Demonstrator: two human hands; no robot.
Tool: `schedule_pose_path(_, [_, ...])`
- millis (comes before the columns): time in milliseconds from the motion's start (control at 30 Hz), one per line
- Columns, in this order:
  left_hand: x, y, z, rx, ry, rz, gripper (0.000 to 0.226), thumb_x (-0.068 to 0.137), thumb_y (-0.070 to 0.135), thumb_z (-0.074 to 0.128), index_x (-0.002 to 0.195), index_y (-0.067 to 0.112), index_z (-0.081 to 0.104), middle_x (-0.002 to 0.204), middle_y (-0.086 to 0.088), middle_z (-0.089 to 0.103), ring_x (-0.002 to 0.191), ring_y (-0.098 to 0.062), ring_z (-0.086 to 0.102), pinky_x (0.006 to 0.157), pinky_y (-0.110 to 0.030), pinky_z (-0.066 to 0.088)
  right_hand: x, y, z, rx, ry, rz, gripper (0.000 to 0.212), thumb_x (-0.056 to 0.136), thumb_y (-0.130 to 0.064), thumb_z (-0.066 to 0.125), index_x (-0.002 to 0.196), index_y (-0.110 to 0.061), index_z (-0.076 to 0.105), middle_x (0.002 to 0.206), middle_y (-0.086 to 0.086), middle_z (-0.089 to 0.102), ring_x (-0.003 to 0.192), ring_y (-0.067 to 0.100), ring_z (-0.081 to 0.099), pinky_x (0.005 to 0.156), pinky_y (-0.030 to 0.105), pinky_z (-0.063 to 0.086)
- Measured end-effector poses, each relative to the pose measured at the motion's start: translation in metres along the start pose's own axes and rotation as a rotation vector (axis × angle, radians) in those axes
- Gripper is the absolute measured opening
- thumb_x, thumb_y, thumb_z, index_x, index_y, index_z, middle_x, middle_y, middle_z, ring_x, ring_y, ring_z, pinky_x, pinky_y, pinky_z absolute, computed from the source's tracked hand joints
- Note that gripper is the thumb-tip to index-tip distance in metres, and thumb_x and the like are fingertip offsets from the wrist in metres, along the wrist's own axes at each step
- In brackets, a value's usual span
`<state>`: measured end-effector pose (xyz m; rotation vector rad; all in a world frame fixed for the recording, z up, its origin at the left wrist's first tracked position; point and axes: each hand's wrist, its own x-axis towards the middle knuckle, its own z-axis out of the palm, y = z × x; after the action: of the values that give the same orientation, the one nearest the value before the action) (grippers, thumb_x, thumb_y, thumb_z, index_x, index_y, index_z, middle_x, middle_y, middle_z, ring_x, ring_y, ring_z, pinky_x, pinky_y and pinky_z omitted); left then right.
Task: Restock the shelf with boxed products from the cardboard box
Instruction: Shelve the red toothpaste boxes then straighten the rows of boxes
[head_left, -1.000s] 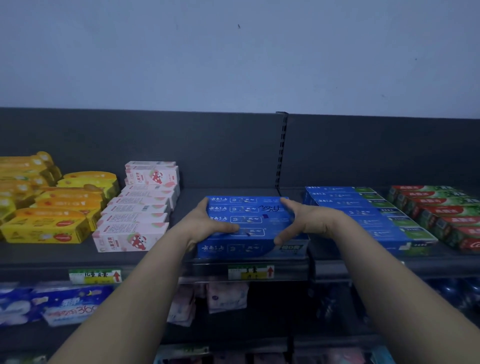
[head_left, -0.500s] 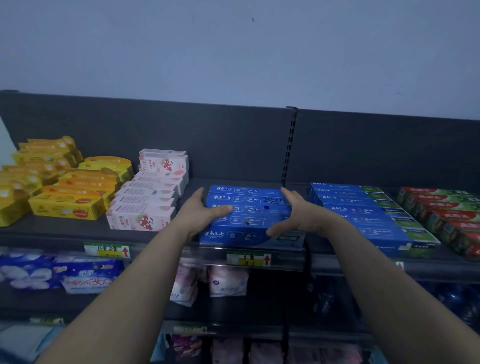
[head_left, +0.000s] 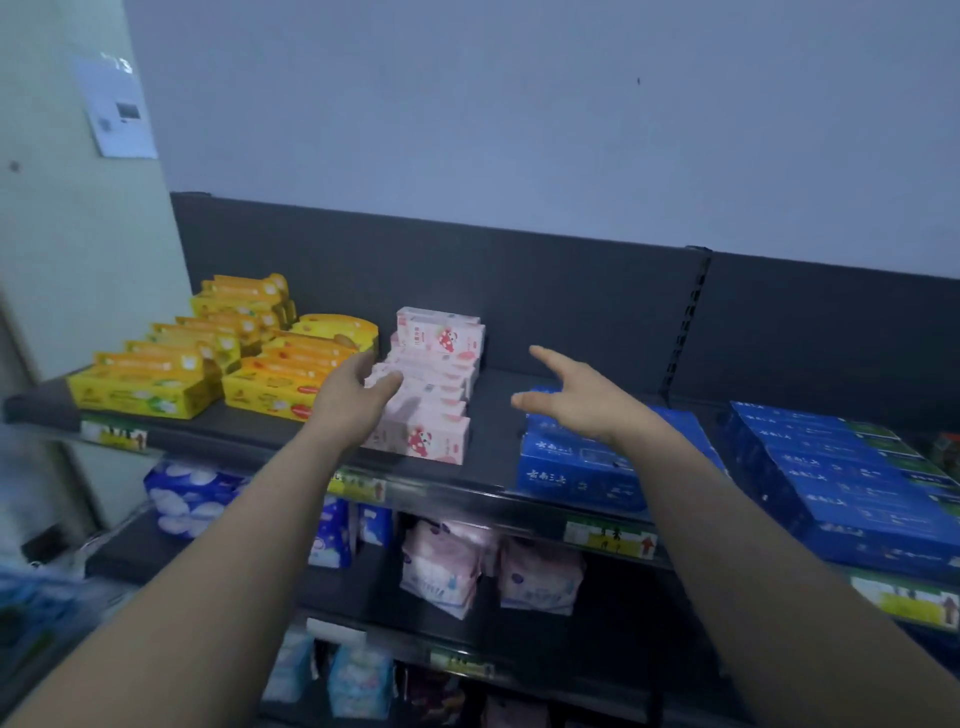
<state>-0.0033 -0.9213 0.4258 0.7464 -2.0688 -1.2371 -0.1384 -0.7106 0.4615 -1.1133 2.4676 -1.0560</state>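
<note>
Plainly, neither hand holds anything. The left hand (head_left: 349, 397) hangs with fingers loosely spread and thumb apart, just in front of the row of pink boxes (head_left: 436, 374); whether it touches them I cannot tell. The right hand (head_left: 579, 402) is spread wide too, forefinger pointing far and left, above the far left corner of the stack of blue toothpaste boxes (head_left: 576, 470).

That stack, the task's goods, lies flat on the top shelf (head_left: 498, 415). Its long side is squared to the near edge, right above a yellow price label (head_left: 610, 538), likely so the printed face reads from the aisle and matches its tag. Just beside it on the right, a second stack of blue-and-green boxes (head_left: 852, 483) is laid the same way.

To the left, past a bare strip of shelf, the pink boxes step back in a tidy file. Further left the yellow boxes (head_left: 156, 387) do likewise, each kind kept in its own lane. Soft packs (head_left: 447, 566) sit on the shelf below. The cardboard box is out of view.

Judging by the open, empty hands and the settled stack, this placement looks finished, and the next move would be fetching more from the box.
</note>
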Motion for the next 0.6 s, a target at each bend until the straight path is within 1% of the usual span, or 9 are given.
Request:
schedule_pose_path(100, [0.013,-0.018,-0.020,0.025,-0.063,-0.053,0.069,0.094,0.035,0.056,0.150,0.008,0.025,0.154,-0.008,0.031,0.139,-0.025,0.033,0.110,-0.039,0.032,0.020,-0.020,0.030,0.035,-0.041,0.017,0.069,0.091,-0.031,0.062,0.150,-0.025,0.027,0.155,-0.007,0.030,0.137,0.015,0.034,0.106,0.027,0.031])
schedule_pose_path(167, [0.022,-0.025,-0.029,0.027,-0.111,-0.078,0.069,0.096,0.037,0.053,0.151,0.010,0.021,0.156,-0.007,0.028,0.141,-0.025,0.030,0.111,-0.039,0.030,0.029,-0.030,0.048,0.077,-0.089,0.058,0.057,0.094,-0.025,0.058,0.146,-0.026,0.035,0.140,-0.011,0.044,0.120,0.012,0.045,0.095,0.024,0.034])
schedule_pose_path(233, [0.032,-0.032,-0.034,0.023,-0.176,-0.096,0.064,0.098,0.035,0.048,0.150,0.009,0.022,0.153,-0.003,0.032,0.137,-0.022,0.035,0.106,-0.036,0.032,0.037,-0.039,0.069,0.128,-0.123,0.134,0.050,0.094,-0.024,0.056,0.141,-0.026,0.041,0.133,-0.013,0.050,0.110,0.008,0.048,0.096,0.024,0.036])
schedule_pose_path(267, [0.036,-0.035,-0.036,0.022,-0.209,-0.089,0.058,0.099,0.033,0.047,0.147,0.008,0.027,0.146,0.000,0.039,0.128,-0.019,0.041,0.100,-0.033,0.035,0.041,-0.042,0.078,0.143,-0.116,0.153,0.050,0.090,-0.026,0.056,0.138,-0.026,0.044,0.133,-0.012,0.053,0.112,0.008,0.052,0.102,0.029,0.038])
schedule_pose_path(333, [0.042,-0.040,-0.038,0.035,-0.274,-0.049,0.043,0.100,0.029,0.044,0.137,0.008,0.039,0.132,0.005,0.046,0.108,-0.013,0.046,0.087,-0.029,0.035,0.055,-0.034,0.097,0.167,-0.112,0.187,0.067,0.077,-0.037,0.056,0.141,-0.025,0.041,0.134,-0.010,0.055,0.117,0.013,0.055,0.107,0.039,0.041])
schedule_pose_path(400, [0.049,-0.043,-0.041,0.048,-0.329,-0.024,0.042,0.100,0.028,0.044,0.137,0.010,0.038,0.134,0.003,0.049,0.107,-0.013,0.047,0.084,-0.028,0.037,0.065,-0.028,0.111,0.176,-0.116,0.213,0.074,0.073,-0.041,0.054,0.143,-0.024,0.037,0.137,-0.007,0.054,0.118,0.016,0.055,0.105,0.042,0.043])
schedule_pose_path(500, [0.056,-0.050,-0.043,0.056,-0.403,0.021,0.037,0.100,0.024,0.044,0.137,0.018,0.040,0.132,0.006,0.051,0.105,-0.014,0.052,0.079,-0.027,0.048,0.063,-0.043,0.122,0.179,-0.065,0.256,0.046,0.088,-0.025,0.053,0.133,-0.027,0.043,0.126,-0.009,0.059,0.111,0.013,0.059,0.100,0.038,0.047])
schedule_pose_path(567, [0.058,-0.054,-0.045,0.077,-0.431,0.058,0.041,0.100,0.020,0.044,0.140,0.020,0.039,0.131,0.002,0.053,0.106,-0.016,0.052,0.087,-0.033,0.050,0.065,-0.046,0.124,0.153,-0.037,0.285,0.039,0.090,-0.025,0.052,0.128,-0.030,0.045,0.121,-0.012,0.061,0.107,0.011,0.061,0.098,0.038,0.047])
schedule_pose_path(600, [0.058,-0.055,-0.047,0.084,-0.445,0.069,0.042,0.100,0.019,0.044,0.142,0.019,0.038,0.130,0.001,0.053,0.109,-0.017,0.052,0.091,-0.037,0.050,0.066,-0.046,0.124,0.145,-0.026,0.296,0.041,0.089,-0.027,0.053,0.130,-0.029,0.047,0.121,-0.013,0.062,0.106,0.011,0.062,0.099,0.039,0.047])
